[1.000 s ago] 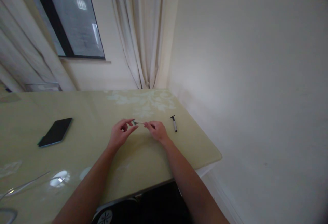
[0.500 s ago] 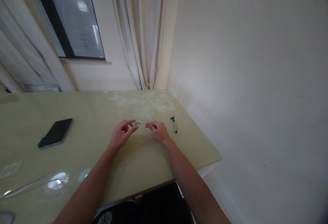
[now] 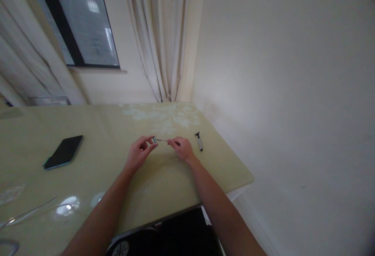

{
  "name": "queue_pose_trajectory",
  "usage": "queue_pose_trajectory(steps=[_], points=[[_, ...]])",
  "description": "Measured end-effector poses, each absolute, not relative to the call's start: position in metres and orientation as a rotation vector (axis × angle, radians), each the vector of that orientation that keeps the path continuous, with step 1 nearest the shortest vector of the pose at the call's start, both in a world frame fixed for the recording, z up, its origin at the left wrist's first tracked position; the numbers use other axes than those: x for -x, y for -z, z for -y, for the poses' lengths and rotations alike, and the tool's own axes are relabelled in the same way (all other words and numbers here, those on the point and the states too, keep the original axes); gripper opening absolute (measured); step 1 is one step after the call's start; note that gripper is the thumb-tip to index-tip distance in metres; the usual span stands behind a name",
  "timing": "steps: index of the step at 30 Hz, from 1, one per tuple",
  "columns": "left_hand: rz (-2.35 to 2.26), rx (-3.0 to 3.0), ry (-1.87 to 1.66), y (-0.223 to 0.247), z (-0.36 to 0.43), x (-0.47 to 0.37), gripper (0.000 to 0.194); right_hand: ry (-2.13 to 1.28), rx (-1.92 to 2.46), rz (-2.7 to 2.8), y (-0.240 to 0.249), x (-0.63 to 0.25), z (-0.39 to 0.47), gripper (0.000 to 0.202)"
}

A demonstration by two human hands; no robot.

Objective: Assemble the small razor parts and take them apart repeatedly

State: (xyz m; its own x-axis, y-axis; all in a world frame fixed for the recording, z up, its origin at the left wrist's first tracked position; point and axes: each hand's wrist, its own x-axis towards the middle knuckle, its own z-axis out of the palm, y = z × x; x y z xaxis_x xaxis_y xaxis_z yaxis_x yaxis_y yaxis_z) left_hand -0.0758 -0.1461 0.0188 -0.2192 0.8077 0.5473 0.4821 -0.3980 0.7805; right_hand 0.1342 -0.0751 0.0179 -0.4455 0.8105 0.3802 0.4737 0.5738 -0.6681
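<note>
Above the greenish table (image 3: 164,185), my left hand (image 3: 140,152) pinches a small greenish-silver piece (image 3: 154,140) between thumb and fingertips. My right hand (image 3: 181,147) is closed on one end of a thin light stick (image 3: 163,140). The stick's other end points left, at or very near the small piece; whether they touch is too small to tell. A razor (image 3: 199,142) with a dark head and a grey handle lies on the table just right of my right hand.
A dark flat device (image 3: 64,151) lies on the left of the table. Thin metal wire (image 3: 32,210) shows at the lower left. The table meets a wall (image 3: 278,92) on the right, and curtains (image 3: 164,33) hang behind it.
My right hand and the thin stick have shifted very slightly to the right. The small piece is turned a little in my left hand.
</note>
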Motion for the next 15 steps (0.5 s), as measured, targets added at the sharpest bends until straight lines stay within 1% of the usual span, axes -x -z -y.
queue_pose_trajectory(steps=[3,6,11,15], points=[[-1.514,-1.752,-1.658,-0.0189,0.1458,0.0751,0.037,-0.671,0.997,2.135,-0.0164,-0.1343,0.0734,0.061],[-1.516,-1.762,-1.645,-0.0191,0.1453,0.0746,0.037,-0.643,1.053,2.098,-0.0155,-0.1351,0.072,0.062],[-1.529,-1.783,-1.644,-0.02,0.1453,0.0747,0.037,-0.687,0.973,2.13,-0.0154,-0.1341,0.0742,0.062],[-1.552,-1.768,-1.668,-0.0215,0.1464,0.0757,0.036,-0.616,1.102,2.103,-0.0168,-0.133,0.076,0.066]])
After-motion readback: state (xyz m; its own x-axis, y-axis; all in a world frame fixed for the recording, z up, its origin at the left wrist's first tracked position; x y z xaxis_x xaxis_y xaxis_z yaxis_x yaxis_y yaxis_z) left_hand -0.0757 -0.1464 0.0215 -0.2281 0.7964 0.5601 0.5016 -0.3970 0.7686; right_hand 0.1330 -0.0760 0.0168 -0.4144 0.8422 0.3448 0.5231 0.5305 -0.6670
